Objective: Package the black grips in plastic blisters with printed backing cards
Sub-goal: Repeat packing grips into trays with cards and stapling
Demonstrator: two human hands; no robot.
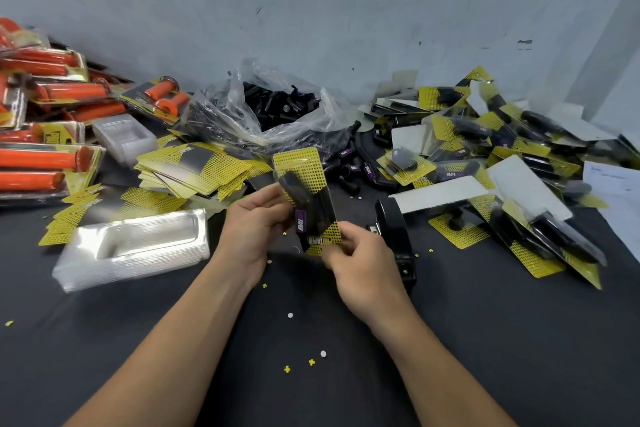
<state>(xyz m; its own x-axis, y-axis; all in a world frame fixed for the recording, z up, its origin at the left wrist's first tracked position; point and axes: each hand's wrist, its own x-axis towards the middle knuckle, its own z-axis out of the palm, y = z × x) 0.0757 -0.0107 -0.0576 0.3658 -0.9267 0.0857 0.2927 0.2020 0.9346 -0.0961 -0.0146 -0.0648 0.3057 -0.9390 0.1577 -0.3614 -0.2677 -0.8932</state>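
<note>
Both my hands hold one blister pack (304, 198) upright above the black table (173, 340): a yellow-and-black dotted backing card with black grips under clear plastic. My left hand (254, 225) grips its left side. My right hand (356, 260) pinches its lower right corner. A stack of empty clear blisters (135, 250) lies to the left. Loose backing cards (194, 170) are spread behind it. A clear bag of black grips (273, 107) sits at the back, with loose grips (346, 170) in front of it.
Packed black-grip blisters (502, 163) are heaped at the right. Orange-grip packs (45, 121) pile up at the far left. A black stapler (398, 236) lies just right of my right hand. Paper punch bits dot the table. A grey wall stands behind.
</note>
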